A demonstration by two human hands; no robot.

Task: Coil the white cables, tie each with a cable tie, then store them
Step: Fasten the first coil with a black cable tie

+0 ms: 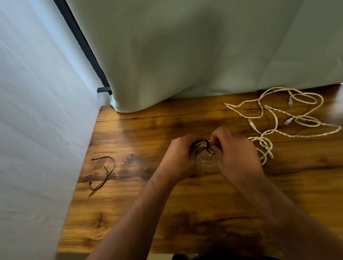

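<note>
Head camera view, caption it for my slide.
Left hand and right hand hold a black cable tie round a coiled white cable; loose cables lie alongside.

No readable text, no labels, brands or numbers — none on wooden table [311,185], white cables [263,140], cable ties [106,175]

White, twist-patterned cables [281,116] are pictured on a table [179,208] grained in amber and dark brown; the cable ties [103,175] are seen in black, the backdrop cloth [195,35] in pale grey-green.

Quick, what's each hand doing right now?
Left hand: grips the coiled cable and black tie.
Right hand: pinches the black tie.
</note>
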